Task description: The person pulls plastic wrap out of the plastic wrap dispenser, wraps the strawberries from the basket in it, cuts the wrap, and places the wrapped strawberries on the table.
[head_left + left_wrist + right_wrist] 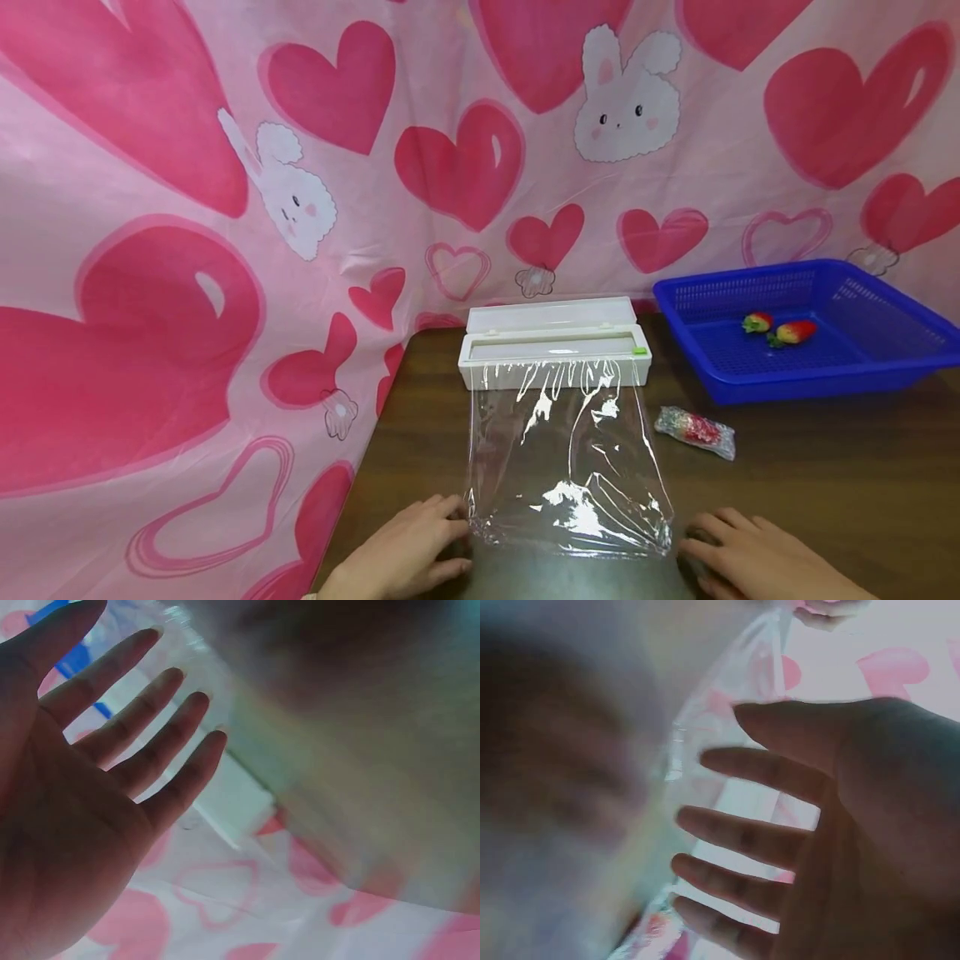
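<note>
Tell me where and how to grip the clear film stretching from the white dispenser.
Best, I think, pinch the film by its near corners, one from each outer side: its far end meets the dispenser, while the near edge looks free and crinkles there.

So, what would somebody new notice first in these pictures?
Probably the pink backdrop with its hearts and rabbits, rising behind the table. Next, the glinting clear film stretching from the white dispenser to between the left hand and right hand. The blue basket with two strawberries stands out at right.
</note>
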Available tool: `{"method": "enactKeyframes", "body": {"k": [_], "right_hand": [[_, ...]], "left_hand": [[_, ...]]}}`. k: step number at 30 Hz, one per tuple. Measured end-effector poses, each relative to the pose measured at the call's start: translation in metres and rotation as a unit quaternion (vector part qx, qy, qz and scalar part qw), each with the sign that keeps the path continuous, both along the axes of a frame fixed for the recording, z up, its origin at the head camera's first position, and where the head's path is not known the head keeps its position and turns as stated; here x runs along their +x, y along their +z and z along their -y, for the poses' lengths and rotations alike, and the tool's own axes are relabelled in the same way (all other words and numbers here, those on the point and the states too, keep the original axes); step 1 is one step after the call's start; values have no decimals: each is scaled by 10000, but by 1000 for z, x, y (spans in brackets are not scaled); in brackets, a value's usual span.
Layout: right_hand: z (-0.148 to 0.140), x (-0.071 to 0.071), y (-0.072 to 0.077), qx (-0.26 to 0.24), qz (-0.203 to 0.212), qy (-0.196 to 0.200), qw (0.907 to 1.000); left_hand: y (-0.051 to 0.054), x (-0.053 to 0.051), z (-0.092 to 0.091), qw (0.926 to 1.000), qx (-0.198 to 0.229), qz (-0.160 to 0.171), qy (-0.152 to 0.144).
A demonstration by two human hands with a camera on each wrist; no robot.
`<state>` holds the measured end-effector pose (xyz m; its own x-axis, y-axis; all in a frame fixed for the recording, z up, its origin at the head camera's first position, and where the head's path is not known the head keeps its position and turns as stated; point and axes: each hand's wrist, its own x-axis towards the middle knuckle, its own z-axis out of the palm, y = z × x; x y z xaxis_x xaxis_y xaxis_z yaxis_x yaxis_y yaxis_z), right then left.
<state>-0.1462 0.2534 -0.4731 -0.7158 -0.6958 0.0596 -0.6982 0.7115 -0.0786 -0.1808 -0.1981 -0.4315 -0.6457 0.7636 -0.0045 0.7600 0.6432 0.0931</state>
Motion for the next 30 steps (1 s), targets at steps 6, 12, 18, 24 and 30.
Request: {"method": "enactKeyframes", "body": {"k": [6, 12, 18, 24, 30], "right_hand": [[31, -26, 19, -421, -410, -79, 9982], [44, -59, 10, -583, -721, 287, 9953], [42, -74, 8, -620, -283, 344, 9971], [36, -87, 41, -710, -317, 328, 9964], [17, -123, 106, -933, -556, -346, 9935]], "left_hand": [[11, -32, -40, 9978, 20, -510, -424], [0, -81, -72, 9992, -190, -127, -332], [-12, -111, -86, 9992, -389, 79, 83], [-5, -132, -110, 9975, -661, -228, 88], [-6, -150, -125, 9942, -1020, 164, 311]]}}
